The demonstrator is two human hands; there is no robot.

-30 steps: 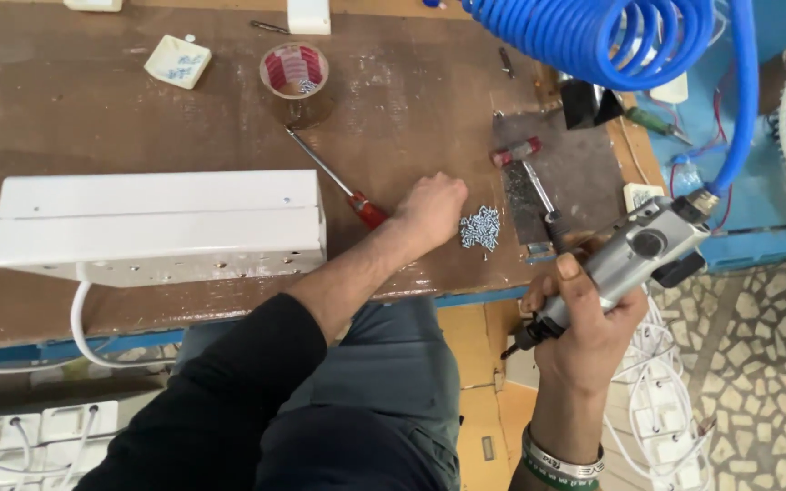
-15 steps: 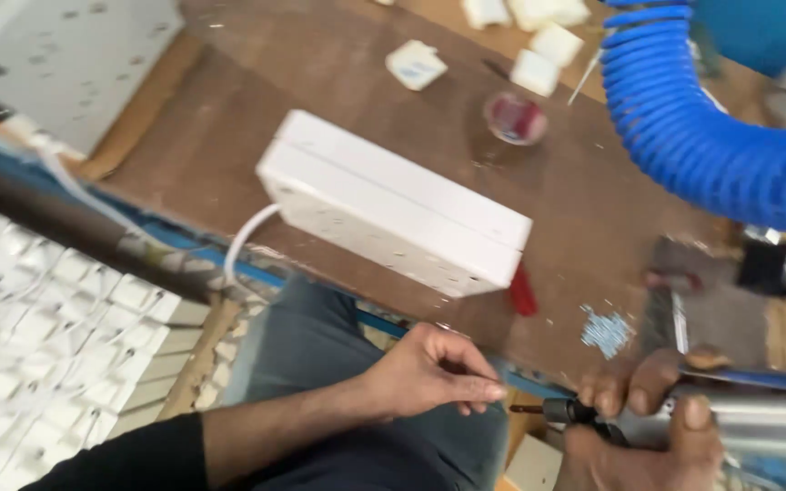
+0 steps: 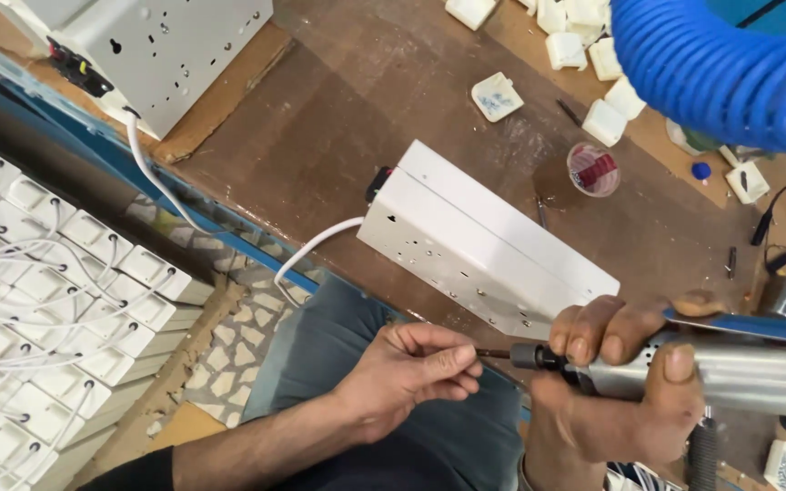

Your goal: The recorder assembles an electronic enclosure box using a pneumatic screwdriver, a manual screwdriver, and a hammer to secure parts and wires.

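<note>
My right hand (image 3: 616, 377) grips a silver pneumatic screwdriver (image 3: 730, 373), held level with its bit pointing left. My left hand (image 3: 411, 368) pinches something small at the bit's tip (image 3: 493, 353); the item is too small to identify. Both hands hover over my lap, just in front of the workbench edge. A long white metal box (image 3: 484, 241) with a white cable (image 3: 311, 250) lies on the brown bench (image 3: 338, 136) right above the hands.
A coiled blue air hose (image 3: 711, 64) hangs at the top right. Several small white plastic parts (image 3: 584, 45) and a small clear cup (image 3: 593, 170) lie on the bench. Another white box (image 3: 156, 45) sits top left. Stacked white boxes with cables (image 3: 38, 318) fill the floor left.
My left hand left the screw pile on the bench and came down to the screwdriver's bit. The view swung left and tilted, bringing the stacked boxes into sight.
</note>
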